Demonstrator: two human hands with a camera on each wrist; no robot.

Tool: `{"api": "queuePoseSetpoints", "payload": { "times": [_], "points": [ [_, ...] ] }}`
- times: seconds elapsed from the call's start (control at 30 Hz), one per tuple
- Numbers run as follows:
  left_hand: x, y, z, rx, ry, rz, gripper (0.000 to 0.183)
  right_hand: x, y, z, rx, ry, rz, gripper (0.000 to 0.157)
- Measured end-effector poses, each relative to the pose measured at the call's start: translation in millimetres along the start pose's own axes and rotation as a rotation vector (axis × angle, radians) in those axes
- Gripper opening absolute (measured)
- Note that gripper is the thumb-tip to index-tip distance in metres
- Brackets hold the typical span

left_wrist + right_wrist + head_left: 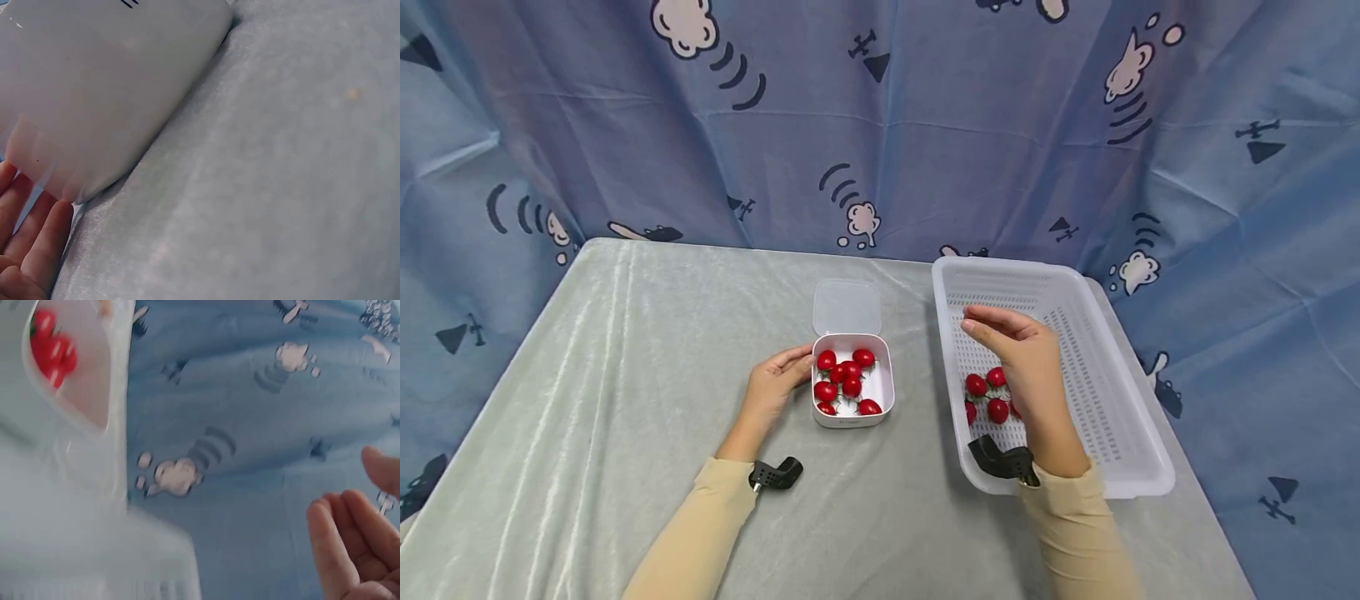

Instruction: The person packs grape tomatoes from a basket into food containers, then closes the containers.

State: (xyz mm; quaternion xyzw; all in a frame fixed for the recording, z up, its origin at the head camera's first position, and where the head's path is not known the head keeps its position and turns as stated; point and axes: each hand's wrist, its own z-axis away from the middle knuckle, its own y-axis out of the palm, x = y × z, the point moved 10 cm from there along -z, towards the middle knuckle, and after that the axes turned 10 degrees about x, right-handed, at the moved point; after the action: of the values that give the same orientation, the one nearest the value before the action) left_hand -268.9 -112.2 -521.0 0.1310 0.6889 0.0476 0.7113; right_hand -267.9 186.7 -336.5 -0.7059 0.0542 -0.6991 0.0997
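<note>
A small white box (851,422) with its clear lid (847,307) flipped back stands mid-table, with several red cherry tomatoes (852,387) inside. My left hand (772,385) is at the box's left side; in the left wrist view its fingertips (60,215) touch the white wall. Over the white slotted basket (1116,400) hovers my right hand (1017,350), thumb and fingers apart with nothing between them, as the right wrist view also shows. Below that hand, several more cherry tomatoes (997,410) lie on the basket floor, partly hidden by the hand and wrist.
A pale grey cloth (647,400) covers the table. Behind it and along the right side hangs a blue patterned curtain (805,108). The basket's raised rim (951,392) stands between the right hand and the small box. Each wrist wears a black camera strap (775,474).
</note>
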Motion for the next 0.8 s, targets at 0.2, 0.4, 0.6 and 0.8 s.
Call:
{"api": "queuePoseSetpoints", "payload": {
  "times": [0.2,0.4,0.6,0.8],
  "points": [
    [1.8,-0.2,-0.5,-0.013,-0.011,0.006,0.038,-19.8,-28.7,-10.8,0.114,0.002,0.013,0.033],
    [2.7,-0.2,-1.1,-0.013,-0.026,0.016,0.039,-79.1,-66.5,-39.6,0.242,-0.04,0.022,0.033],
    [1.8,0.2,-1.0,-0.006,-0.025,0.007,0.039,-139.2,-105.8,-66.1,0.279,0.013,0.127,0.036],
    [2.3,-0.3,-1.0,-0.013,-0.021,0.008,0.037,-136.3,-114.2,-57.8,0.26,0.158,0.282,0.045]
  ]
}}
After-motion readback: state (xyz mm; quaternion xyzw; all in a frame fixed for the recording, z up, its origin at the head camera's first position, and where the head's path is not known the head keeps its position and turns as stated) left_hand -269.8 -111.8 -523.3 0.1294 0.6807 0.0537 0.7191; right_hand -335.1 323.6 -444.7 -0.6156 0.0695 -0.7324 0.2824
